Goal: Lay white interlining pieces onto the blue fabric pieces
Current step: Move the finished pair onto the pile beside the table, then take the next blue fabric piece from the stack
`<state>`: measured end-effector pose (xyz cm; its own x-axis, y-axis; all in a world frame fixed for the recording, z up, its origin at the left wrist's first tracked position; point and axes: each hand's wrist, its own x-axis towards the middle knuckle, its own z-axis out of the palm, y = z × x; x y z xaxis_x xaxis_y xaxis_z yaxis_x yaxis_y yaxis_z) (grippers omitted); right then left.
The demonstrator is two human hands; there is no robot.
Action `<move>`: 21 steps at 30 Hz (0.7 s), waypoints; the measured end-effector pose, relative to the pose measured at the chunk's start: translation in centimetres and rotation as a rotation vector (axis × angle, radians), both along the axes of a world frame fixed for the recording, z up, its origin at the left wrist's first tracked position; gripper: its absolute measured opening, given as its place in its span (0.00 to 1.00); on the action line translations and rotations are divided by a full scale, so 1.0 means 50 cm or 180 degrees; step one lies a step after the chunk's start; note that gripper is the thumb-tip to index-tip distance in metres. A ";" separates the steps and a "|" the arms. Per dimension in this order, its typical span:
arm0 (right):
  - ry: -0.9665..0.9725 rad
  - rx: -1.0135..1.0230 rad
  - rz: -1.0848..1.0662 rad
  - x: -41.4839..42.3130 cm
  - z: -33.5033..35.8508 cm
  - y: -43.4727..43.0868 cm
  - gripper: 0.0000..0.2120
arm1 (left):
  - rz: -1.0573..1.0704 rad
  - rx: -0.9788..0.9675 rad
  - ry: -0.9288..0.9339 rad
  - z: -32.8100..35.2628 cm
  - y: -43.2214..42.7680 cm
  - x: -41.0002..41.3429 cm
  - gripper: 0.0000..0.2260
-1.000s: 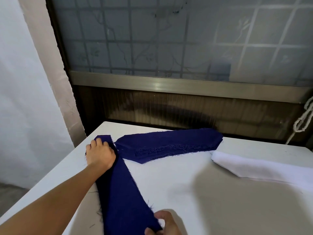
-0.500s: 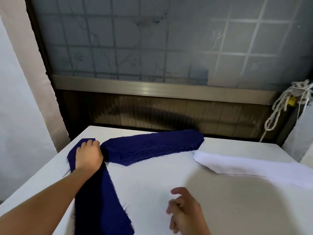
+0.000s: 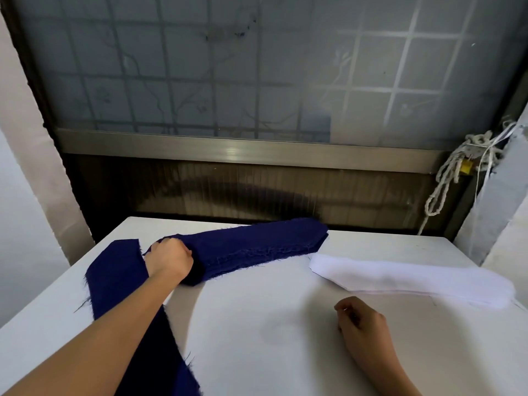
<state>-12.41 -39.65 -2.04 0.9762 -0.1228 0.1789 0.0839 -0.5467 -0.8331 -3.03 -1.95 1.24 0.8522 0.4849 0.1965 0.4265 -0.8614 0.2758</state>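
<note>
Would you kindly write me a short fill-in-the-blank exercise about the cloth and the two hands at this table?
1. The left hand grips one end of a pile of cloth whose colour is ____.
2. The white pile lies on the table on that pile's ____ side.
3. The right hand, fingers loosely curled, holds ____.

Missing words: blue; right; nothing.

Left hand (image 3: 168, 260) grips the blue fabric stack (image 3: 257, 247) — right hand (image 3: 358, 318), loosely curled, near the white interlining (image 3: 400, 278).
</note>
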 end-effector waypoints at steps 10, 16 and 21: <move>-0.0029 0.0022 -0.0057 0.009 -0.017 -0.007 0.13 | -0.0862 0.0398 -0.0002 -0.033 -0.010 -0.018 0.08; -0.0050 0.0040 -0.0065 0.005 -0.018 -0.008 0.12 | -0.0724 -0.0656 -0.0092 -0.017 0.016 -0.006 0.15; 0.0009 0.0148 -0.0090 0.005 -0.014 -0.007 0.12 | -0.0233 -0.0619 -0.0248 0.005 0.028 0.001 0.18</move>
